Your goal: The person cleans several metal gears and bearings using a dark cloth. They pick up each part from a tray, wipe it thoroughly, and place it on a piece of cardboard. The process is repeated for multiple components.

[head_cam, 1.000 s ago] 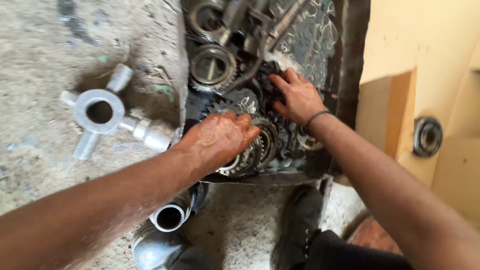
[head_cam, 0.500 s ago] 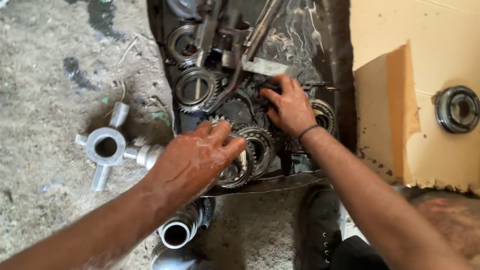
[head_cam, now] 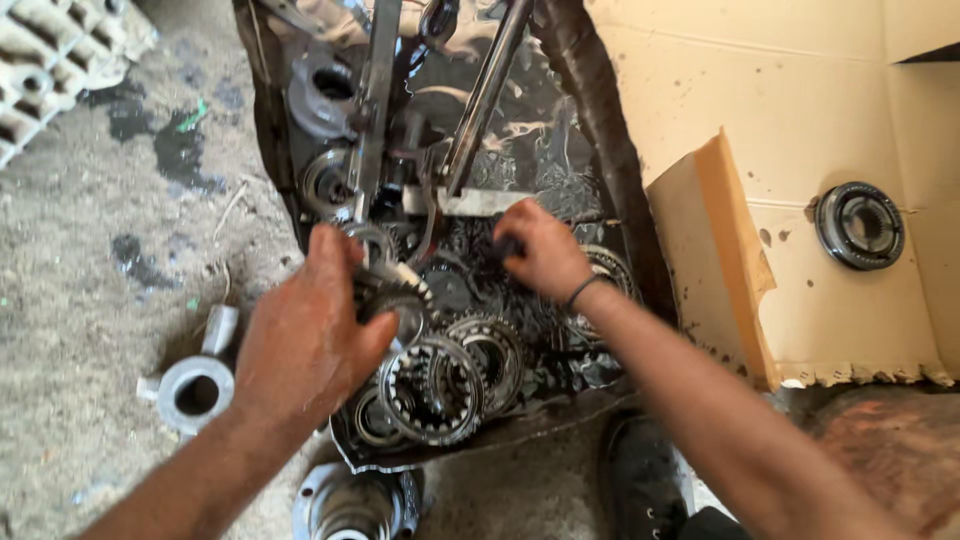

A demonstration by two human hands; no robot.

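Seen from above, a person works over an oily tray (head_cam: 585, 120) of gears on the floor. Since a moment ago both hands have shifted up the tray, off the toothed ring (head_cam: 432, 390), which now lies bare just below the left fingers. The left hand (head_cam: 305, 335) curls its fingers around a small gear (head_cam: 392, 292). The right hand (head_cam: 540, 250) pinches something dark at its fingertips; what it is cannot be made out. A metal cross piece (head_cam: 195, 385) lies left of the left wrist.
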